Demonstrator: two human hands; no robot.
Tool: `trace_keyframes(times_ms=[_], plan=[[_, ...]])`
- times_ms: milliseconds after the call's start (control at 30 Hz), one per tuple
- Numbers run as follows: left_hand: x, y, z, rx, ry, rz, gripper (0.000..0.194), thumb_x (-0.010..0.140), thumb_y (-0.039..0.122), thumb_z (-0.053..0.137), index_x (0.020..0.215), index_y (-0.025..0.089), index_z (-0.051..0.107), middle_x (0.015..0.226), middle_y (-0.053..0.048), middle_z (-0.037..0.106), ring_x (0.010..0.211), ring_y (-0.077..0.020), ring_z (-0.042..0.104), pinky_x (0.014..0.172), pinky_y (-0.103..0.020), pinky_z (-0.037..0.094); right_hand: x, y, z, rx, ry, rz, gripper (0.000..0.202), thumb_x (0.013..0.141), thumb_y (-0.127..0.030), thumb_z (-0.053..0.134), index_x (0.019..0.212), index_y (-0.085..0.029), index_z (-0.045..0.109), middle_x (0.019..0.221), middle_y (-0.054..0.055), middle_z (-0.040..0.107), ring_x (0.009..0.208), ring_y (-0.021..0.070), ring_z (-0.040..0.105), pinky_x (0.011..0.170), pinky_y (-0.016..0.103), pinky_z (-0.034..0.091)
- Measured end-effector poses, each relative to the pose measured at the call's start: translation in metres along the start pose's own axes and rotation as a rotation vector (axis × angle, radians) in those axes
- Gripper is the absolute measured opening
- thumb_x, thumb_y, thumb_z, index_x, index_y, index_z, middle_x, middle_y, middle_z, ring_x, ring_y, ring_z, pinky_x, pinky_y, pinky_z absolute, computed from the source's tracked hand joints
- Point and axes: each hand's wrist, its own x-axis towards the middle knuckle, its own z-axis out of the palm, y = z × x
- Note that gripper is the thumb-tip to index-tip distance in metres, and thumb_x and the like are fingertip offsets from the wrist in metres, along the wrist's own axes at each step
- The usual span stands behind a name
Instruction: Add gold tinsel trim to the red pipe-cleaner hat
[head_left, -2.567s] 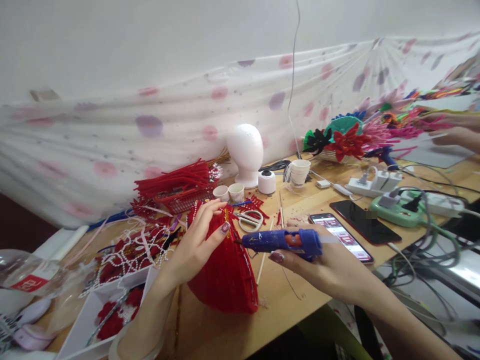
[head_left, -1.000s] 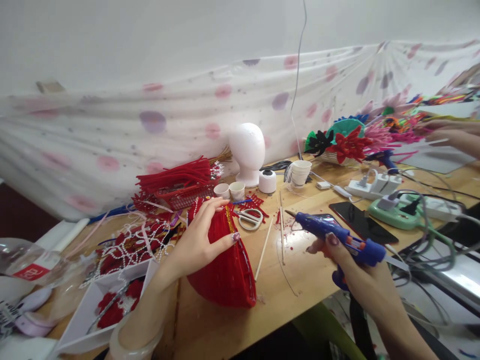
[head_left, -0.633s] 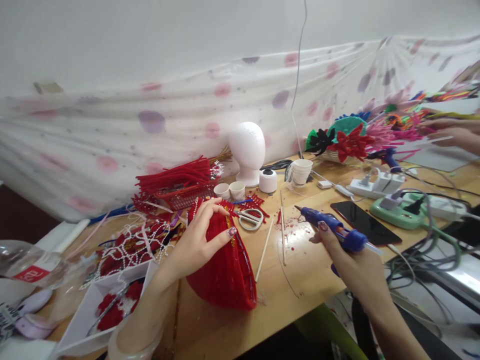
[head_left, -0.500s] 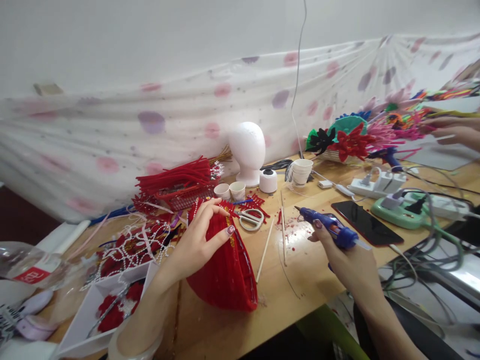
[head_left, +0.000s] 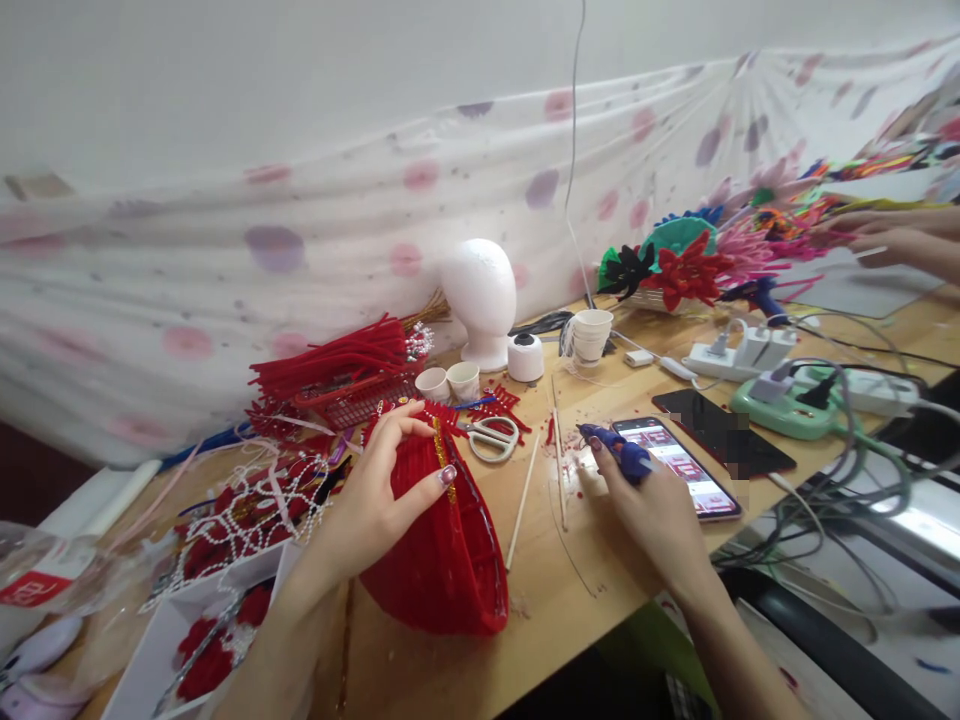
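Observation:
My left hand [head_left: 394,465] curves over the upper side of a red fuzzy cap-shaped piece [head_left: 431,560], with thumb and fingers resting on it near a gold sequin trim [head_left: 441,450]. The piece tilts on the table, and its ribbed open side faces right. A blue glue gun [head_left: 626,455] is in my right hand [head_left: 649,515], its nozzle aimed left over the table. My right hand hides the gun's handle. Close beside that hand lies a phone with a lit screen [head_left: 682,465]. White-handled scissors [head_left: 493,438] rest behind the red piece, and a thin stick [head_left: 523,505] lies to its right.
At the back stand a white foam head [head_left: 480,300], paper cups [head_left: 463,380] and a red basket [head_left: 360,395] of red stems. Strings of beads [head_left: 240,520] and a white box [head_left: 154,625] sit left. A green power strip [head_left: 784,405] with cables is right; another person's hands [head_left: 892,240] work beyond.
My right hand with the glue gun has moved slightly left and inward. A lit phone now shows beside it. The view has shifted a little; my left hand stays on the red piece.

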Motion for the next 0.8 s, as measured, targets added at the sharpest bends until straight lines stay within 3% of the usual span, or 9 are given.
trace_keyframes(times_ms=[300, 467, 500, 533, 600, 667, 733, 800], plan=[[-0.002, -0.005, 0.0, 0.025, 0.014, 0.021, 0.03, 0.088, 0.038, 0.059, 0.113, 0.025, 0.049, 0.152, -0.011, 0.038, 0.144, -0.0297, 0.032, 0.118, -0.054, 0.024, -0.01, 0.011, 0.009, -0.06, 0.029, -0.067, 0.059, 0.09, -0.061, 0.043, 0.119, -0.011, 0.058, 0.103, 0.02, 0.069, 0.095, 0.0347, 0.066, 0.078, 0.043, 0.049], [-0.003, -0.006, 0.0, -0.01, 0.009, 0.012, 0.032, 0.089, 0.039, 0.06, 0.116, 0.026, 0.047, 0.153, -0.01, 0.037, 0.143, -0.0283, 0.035, 0.118, -0.052, 0.027, -0.044, 0.003, -0.012, -0.062, 0.408, -0.338, 0.05, 0.091, -0.056, 0.052, 0.115, -0.013, 0.058, 0.103, 0.017, 0.064, 0.096, 0.0317, 0.062, 0.084, 0.045, 0.048], [-0.002, -0.006, 0.001, -0.02, 0.007, 0.011, 0.033, 0.089, 0.039, 0.06, 0.116, 0.026, 0.046, 0.154, -0.01, 0.037, 0.143, -0.0284, 0.036, 0.118, -0.052, 0.027, -0.05, -0.004, -0.014, -0.025, 0.389, -0.411, 0.04, 0.093, -0.05, 0.053, 0.111, -0.015, 0.06, 0.099, 0.014, 0.065, 0.092, 0.0282, 0.062, 0.081, 0.04, 0.049], [-0.002, -0.007, 0.001, -0.032, 0.008, 0.012, 0.034, 0.089, 0.039, 0.061, 0.117, 0.026, 0.046, 0.154, -0.01, 0.036, 0.142, -0.0284, 0.036, 0.118, -0.052, 0.028, -0.055, -0.012, -0.013, 0.012, 0.282, -0.489, 0.029, 0.095, -0.044, 0.053, 0.106, -0.018, 0.061, 0.093, 0.01, 0.066, 0.086, 0.0239, 0.063, 0.076, 0.035, 0.049], [-0.002, -0.008, 0.002, -0.062, 0.02, 0.019, 0.037, 0.088, 0.04, 0.062, 0.117, 0.026, 0.044, 0.153, -0.011, 0.036, 0.142, -0.0284, 0.037, 0.118, -0.051, 0.029, -0.057, -0.028, -0.003, -0.022, -0.121, -0.546, 0.022, 0.1, -0.036, 0.046, 0.094, -0.021, 0.062, 0.079, 0.003, 0.066, 0.074, 0.0184, 0.064, 0.069, 0.029, 0.048], [-0.003, -0.008, 0.003, -0.087, 0.033, 0.024, 0.043, 0.087, 0.041, 0.064, 0.12, 0.025, 0.041, 0.152, -0.012, 0.036, 0.14, -0.0282, 0.039, 0.117, -0.052, 0.03, -0.05, -0.045, 0.016, -0.233, -0.369, -0.428, 0.024, 0.102, -0.032, 0.042, 0.099, -0.019, 0.062, 0.079, 0.004, 0.07, 0.077, 0.0197, 0.068, 0.07, 0.029, 0.048], [-0.004, -0.007, 0.003, -0.102, 0.04, 0.015, 0.049, 0.087, 0.042, 0.064, 0.125, 0.025, 0.038, 0.15, -0.013, 0.037, 0.138, -0.0284, 0.041, 0.117, -0.053, 0.031, -0.039, -0.058, 0.036, -0.406, -0.435, -0.363, 0.026, 0.101, -0.027, 0.041, 0.114, -0.012, 0.059, 0.097, 0.013, 0.073, 0.092, 0.0247, 0.071, 0.076, 0.032, 0.05], [-0.005, -0.006, 0.003, -0.111, 0.03, 0.005, 0.053, 0.087, 0.041, 0.063, 0.129, 0.025, 0.034, 0.15, -0.014, 0.035, 0.138, -0.0287, 0.041, 0.116, -0.054, 0.031, -0.029, -0.068, 0.051, -0.47, -0.462, -0.338, 0.034, 0.097, -0.019, 0.046, 0.126, -0.002, 0.052, 0.101, 0.022, 0.073, 0.094, 0.0298, 0.072, 0.076, 0.035, 0.051]])
